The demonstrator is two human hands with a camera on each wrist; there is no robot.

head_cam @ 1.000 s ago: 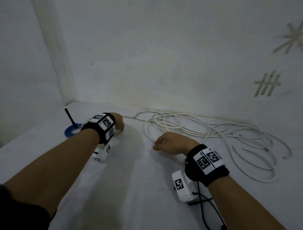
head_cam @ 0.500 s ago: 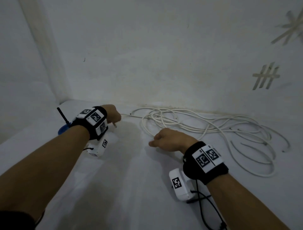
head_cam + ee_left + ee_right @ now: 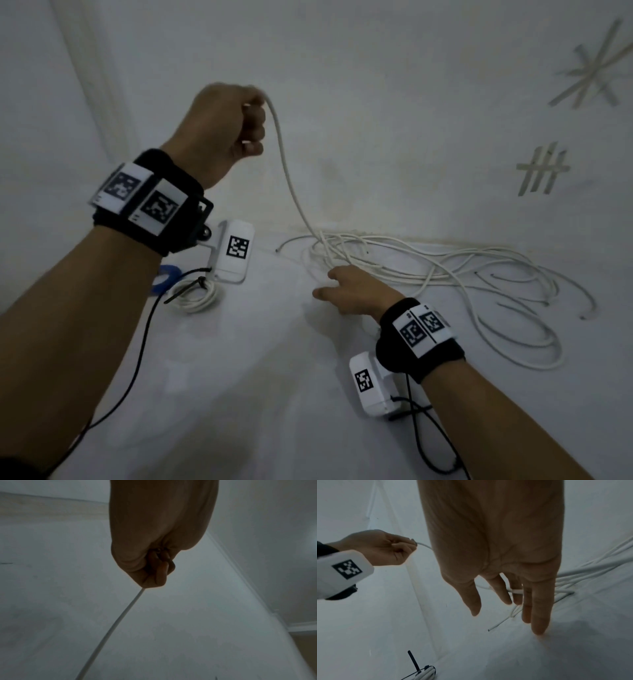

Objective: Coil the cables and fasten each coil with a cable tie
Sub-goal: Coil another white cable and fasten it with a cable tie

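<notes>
The left hand (image 3: 224,130) is raised, pinching 1 cable (image 3: 291,185) that drops from the pinch to the tangle (image 3: 445,270) below. The right hand (image 3: 356,291) lies slack-fingered at the tangle, gripping nothing.

head cam looks forward and down on our white tabletop (image 3: 239,394) from above. wrist cams sit close behind each palm, facing along the fingers. right wrist and head share the thin white cable (image 3: 423,545) and the tied coil.

White cable (image 3: 445,274) tangled loose, one end raised; tied coil (image 3: 197,294) at left.
</notes>
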